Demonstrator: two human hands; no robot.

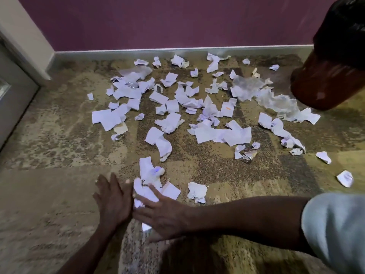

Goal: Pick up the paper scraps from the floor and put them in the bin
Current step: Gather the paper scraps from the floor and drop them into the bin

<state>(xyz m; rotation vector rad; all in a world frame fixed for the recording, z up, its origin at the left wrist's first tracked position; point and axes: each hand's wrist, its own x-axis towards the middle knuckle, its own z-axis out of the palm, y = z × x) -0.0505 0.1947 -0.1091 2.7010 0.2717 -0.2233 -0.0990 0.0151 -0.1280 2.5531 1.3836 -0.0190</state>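
Observation:
Several white paper scraps (221, 134) lie scattered over the patterned carpet, flat, folded or crumpled. A dark red bin (327, 82) with a black liner stands at the upper right near the wall. My left hand (113, 200) lies flat on the carpet at the lower centre, fingers straight, beside a small heap of scraps (147, 191). My right hand (160, 213) rests on that heap from the right with its fingers spread, pressing the scraps toward the left hand. A bit of paper shows under the right palm.
A purple wall with a white skirting board (177, 51) runs along the back. A grey door and pale frame (17, 82) stand at the left. A light sleeve (333, 228) covers my right upper arm. Bare carpet (49, 204) lies left of my hands.

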